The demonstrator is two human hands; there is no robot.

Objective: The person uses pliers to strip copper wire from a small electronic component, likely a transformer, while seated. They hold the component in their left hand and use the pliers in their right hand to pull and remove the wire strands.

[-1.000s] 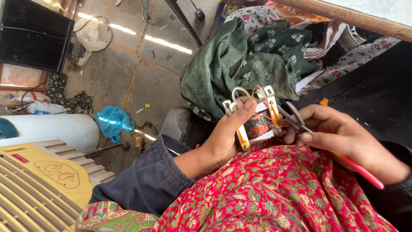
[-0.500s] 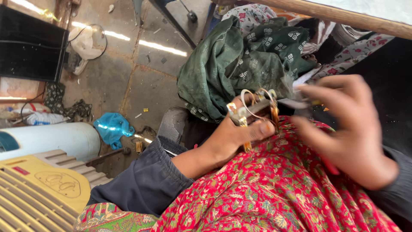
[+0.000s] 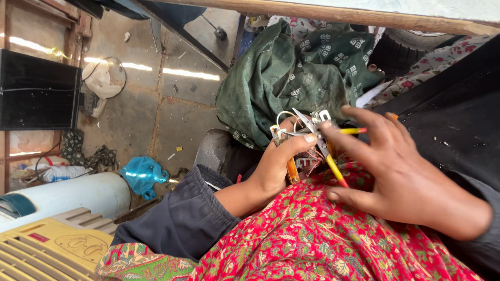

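Concrete floor at upper left, red floral cloth [image 3: 323,239] low, my left hand [image 3: 276,166] clenched on small orange-handled metal part [image 3: 291,151] at centre, half hidden, my right hand [image 3: 406,177] fingers spread, loosely holding yellow-handled pliers [image 3: 328,151], tip unclear.

Bare concrete floor [image 3: 177,88] is lying open at upper centre-left. A green cloth [image 3: 281,78] is crowding the upper centre, just behind the left hand [image 3: 278,161] and right hand [image 3: 401,177]. A white cylinder [image 3: 67,195] and yellow grille [image 3: 47,252] are blocking the lower left.
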